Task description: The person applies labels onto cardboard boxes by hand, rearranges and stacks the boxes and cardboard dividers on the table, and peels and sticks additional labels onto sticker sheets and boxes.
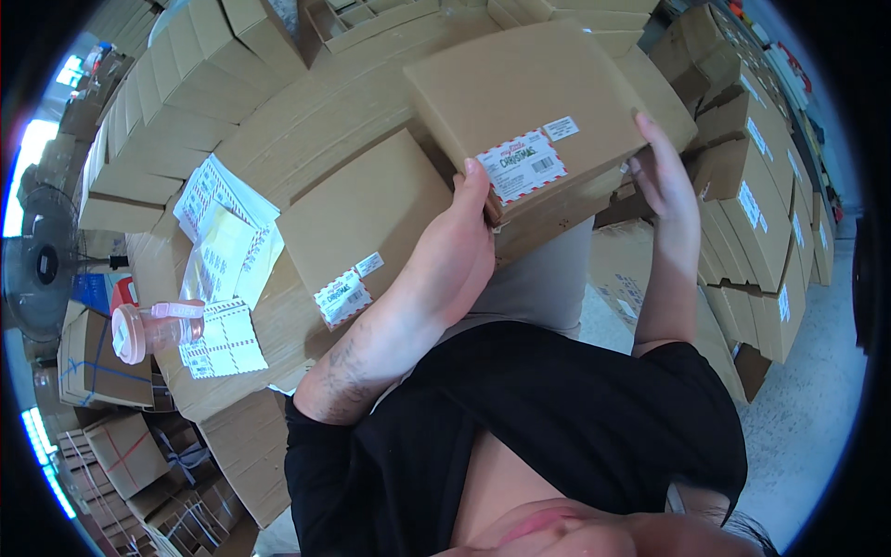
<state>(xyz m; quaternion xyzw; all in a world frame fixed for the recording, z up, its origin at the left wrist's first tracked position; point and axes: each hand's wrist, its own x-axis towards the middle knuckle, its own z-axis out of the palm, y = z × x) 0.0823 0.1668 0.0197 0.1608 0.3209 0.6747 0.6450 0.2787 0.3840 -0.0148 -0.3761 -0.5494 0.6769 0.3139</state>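
Between my two hands is a brown cardboard box (529, 84), tilted above the near edge of the cardboard-covered table. Its top bears a striped-border label (522, 167) and a small white sticker (561, 128). My left hand (459, 246) grips the box's near left corner, thumb on top. At the near right side, my right hand (661, 167) holds the edge with its thumb up on the top face; its other fingers are partly hidden. Left of the held box, a second cardboard box (371, 218) lies flat on the table with similar labels, beside my left forearm.
Sheets of printed labels (232, 237) and a pink-lidded bottle (153, 330) lie at the table's left. Rows of cardboard boxes (176, 84) line the far left edge. Labelled boxes (752, 204) are stacked at the right. A fan (45, 265) stands far left.
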